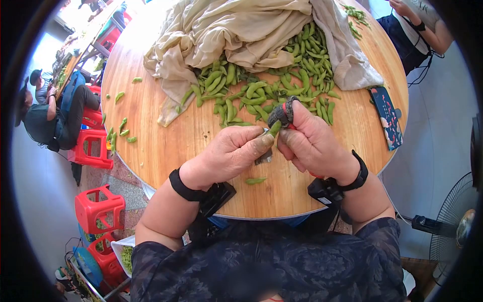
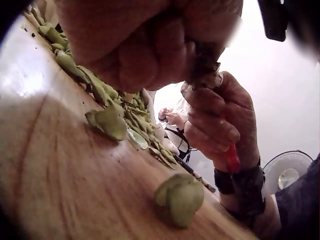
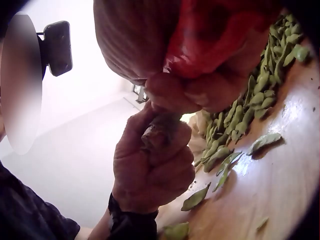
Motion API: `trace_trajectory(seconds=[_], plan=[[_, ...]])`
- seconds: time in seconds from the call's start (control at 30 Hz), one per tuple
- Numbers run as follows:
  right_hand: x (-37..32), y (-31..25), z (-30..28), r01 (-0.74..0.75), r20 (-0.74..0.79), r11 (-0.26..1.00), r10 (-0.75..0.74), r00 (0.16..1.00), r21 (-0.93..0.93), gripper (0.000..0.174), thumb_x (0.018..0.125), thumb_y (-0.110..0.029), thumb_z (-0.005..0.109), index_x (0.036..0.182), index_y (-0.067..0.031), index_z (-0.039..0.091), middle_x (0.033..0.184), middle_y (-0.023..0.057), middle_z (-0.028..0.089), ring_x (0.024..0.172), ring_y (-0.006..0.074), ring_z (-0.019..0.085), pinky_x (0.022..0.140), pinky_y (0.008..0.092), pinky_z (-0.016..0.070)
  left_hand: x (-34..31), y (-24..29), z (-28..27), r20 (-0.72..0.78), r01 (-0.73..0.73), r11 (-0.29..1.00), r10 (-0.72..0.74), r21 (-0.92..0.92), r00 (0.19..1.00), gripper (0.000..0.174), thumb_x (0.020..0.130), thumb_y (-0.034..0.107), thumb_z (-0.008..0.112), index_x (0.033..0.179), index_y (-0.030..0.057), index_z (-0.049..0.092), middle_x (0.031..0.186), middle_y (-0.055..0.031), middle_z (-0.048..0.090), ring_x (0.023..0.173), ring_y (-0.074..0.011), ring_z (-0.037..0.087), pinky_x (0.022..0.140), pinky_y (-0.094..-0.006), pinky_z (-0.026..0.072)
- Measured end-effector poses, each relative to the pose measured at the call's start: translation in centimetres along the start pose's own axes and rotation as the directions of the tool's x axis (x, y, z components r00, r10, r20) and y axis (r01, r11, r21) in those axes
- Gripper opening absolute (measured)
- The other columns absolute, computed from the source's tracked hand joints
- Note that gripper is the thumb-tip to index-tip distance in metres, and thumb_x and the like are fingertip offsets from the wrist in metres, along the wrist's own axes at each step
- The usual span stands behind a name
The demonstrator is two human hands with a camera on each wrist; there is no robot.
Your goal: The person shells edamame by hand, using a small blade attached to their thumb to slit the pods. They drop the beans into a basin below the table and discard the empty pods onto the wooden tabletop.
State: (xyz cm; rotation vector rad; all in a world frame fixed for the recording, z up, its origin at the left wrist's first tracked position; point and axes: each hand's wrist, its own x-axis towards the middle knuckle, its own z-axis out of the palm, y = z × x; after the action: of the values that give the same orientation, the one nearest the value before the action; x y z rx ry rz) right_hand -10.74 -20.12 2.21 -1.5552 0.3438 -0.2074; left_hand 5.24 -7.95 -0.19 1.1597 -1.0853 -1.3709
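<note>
Thumb and fingers of my left hand (image 1: 234, 151) pinch a green soybean pod (image 1: 275, 128) above the near part of the table. My right hand (image 1: 317, 143) is close against it, fingertips at the pod's far end. Its index finger wears a dark knitted finger cover (image 1: 282, 113) with a red band. A glossy red thing (image 3: 212, 37) is held in the curled right fingers; its end pokes out below the fist in the left wrist view, and its kind I cannot tell. One loose pod (image 1: 255, 180) lies on the table just below my hands.
A heap of soybean pods (image 1: 312, 55) covers the round wooden table (image 1: 201, 191) beyond my hands, partly under a beige cloth (image 1: 226, 30). A patterned phone case (image 1: 386, 118) lies at the right edge. Red stools (image 1: 98, 209) stand left, a fan (image 1: 460, 226) right. Other people sit nearby.
</note>
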Motion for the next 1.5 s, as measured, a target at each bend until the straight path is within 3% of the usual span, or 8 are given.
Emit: trace_trajectory(seconds=[0.37, 0.57, 0.77, 0.83, 1.0, 1.2, 1.27, 1.5], plan=[[-0.4, -1.5, -0.6, -0.224, 0.197, 0.852, 0.146, 0.97, 0.472, 0.013, 0.093, -0.007, 0.037, 0.095, -0.0083, 0.05, 0.059, 0.0005, 0.048, 0.036, 0.0066, 0.039, 0.033, 0.0197, 0.0329, -0.2, 0.5, 0.6, 0.197, 0.275, 0.911, -0.222, -0.307, 0.955, 0.029, 0.096, 0.032, 0.053, 0.085, 0.0062, 0.06, 0.072, 0.0063, 0.051, 0.06, -0.0017, 0.038, 0.052, -0.018, 0.0303], [0.6, 1.4, -0.5, 0.309, -0.116, 0.674, -0.507, 0.854, -0.671, 0.009, 0.084, -0.01, 0.052, 0.088, -0.0042, 0.046, 0.058, 0.0137, 0.052, 0.049, 0.0312, 0.056, 0.044, 0.0371, 0.0437, 0.0, 0.2, 0.4, -0.199, -0.072, 0.99, 0.096, 0.124, 0.975, 0.029, 0.086, 0.028, 0.07, 0.075, 0.0061, 0.054, 0.066, 0.0068, 0.045, 0.061, -0.0015, 0.038, 0.051, -0.0201, 0.0319], [0.6, 2.1, 0.2, 0.352, -0.001, 0.746, -0.427, 0.904, -0.565, 0.013, 0.083, -0.011, 0.055, 0.085, -0.0036, 0.044, 0.057, 0.0144, 0.051, 0.049, 0.0323, 0.056, 0.044, 0.038, 0.044, 0.3, -0.5, 0.5, -0.013, -0.057, 0.995, 0.058, 0.083, 0.998, 0.03, 0.097, 0.031, 0.052, 0.092, 0.0022, 0.058, 0.072, 0.007, 0.046, 0.067, -0.0039, 0.04, 0.059, -0.0214, 0.038], [0.4, -0.5, -0.2, -0.247, 0.084, 0.967, 0.241, 0.967, 0.067, 0.009, 0.088, -0.012, 0.05, 0.086, -0.0045, 0.046, 0.057, 0.0053, 0.051, 0.041, 0.0169, 0.052, 0.038, 0.0292, 0.0413, 0.2, -0.4, 0.4, 0.026, -0.024, 1.0, 0.024, -0.014, 0.999, 0.03, 0.098, 0.031, 0.05, 0.094, 0.0028, 0.058, 0.074, 0.0067, 0.048, 0.067, -0.0043, 0.042, 0.059, -0.0214, 0.0388], [0.5, -1.1, -0.5, -0.34, 0.163, 0.867, 0.3, 0.94, 0.365, 0.009, 0.091, -0.011, 0.042, 0.086, -0.0055, 0.048, 0.058, -0.0001, 0.049, 0.039, 0.0069, 0.044, 0.036, 0.0216, 0.0382, -0.3, 0.6, 0.0, 0.086, 0.159, 0.976, -0.147, -0.15, 0.985, 0.028, 0.1, 0.029, 0.044, 0.105, 0.0048, 0.057, 0.079, 0.0064, 0.049, 0.064, -0.0015, 0.039, 0.053, -0.0167, 0.0311], [0.2, 1.0, 0.9, -0.116, -0.048, 0.993, 0.117, 0.992, 0.024, 0.008, 0.088, -0.012, 0.048, 0.088, -0.0043, 0.047, 0.057, 0.0044, 0.053, 0.04, 0.0151, 0.052, 0.037, 0.0287, 0.042, 0.1, 1.2, 0.0, -0.009, 0.245, 0.966, -0.247, -0.088, 0.969, 0.02, 0.094, 0.017, 0.044, 0.104, 0.0048, 0.056, 0.079, 0.0058, 0.049, 0.062, -0.0013, 0.039, 0.052, -0.0166, 0.0306], [0.7, 3.1, 1.4, 0.339, -0.088, 0.618, -0.554, 0.828, -0.709, 0.01, 0.082, -0.008, 0.054, 0.088, -0.0031, 0.046, 0.057, 0.0125, 0.055, 0.046, 0.0285, 0.057, 0.042, 0.0369, 0.0458, 0.3, 0.8, 0.1, -0.036, 0.248, 0.966, -0.251, -0.068, 0.967, 0.02, 0.092, 0.013, 0.043, 0.103, 0.0049, 0.056, 0.078, 0.0058, 0.049, 0.063, -0.0015, 0.04, 0.053, -0.0168, 0.0311], [0.7, 2.6, 1.3, 0.289, -0.142, 0.664, -0.516, 0.845, -0.689, 0.013, 0.08, -0.007, 0.055, 0.087, -0.0022, 0.046, 0.061, 0.0174, 0.054, 0.055, 0.0359, 0.059, 0.048, 0.0411, 0.0472, 0.4, -0.7, 0.4, -0.071, 0.117, 0.983, -0.127, -0.139, 0.989, 0.019, 0.09, 0.009, 0.042, 0.102, 0.0047, 0.056, 0.078, 0.0066, 0.049, 0.067, -0.002, 0.041, 0.059, -0.0183, 0.0355]])
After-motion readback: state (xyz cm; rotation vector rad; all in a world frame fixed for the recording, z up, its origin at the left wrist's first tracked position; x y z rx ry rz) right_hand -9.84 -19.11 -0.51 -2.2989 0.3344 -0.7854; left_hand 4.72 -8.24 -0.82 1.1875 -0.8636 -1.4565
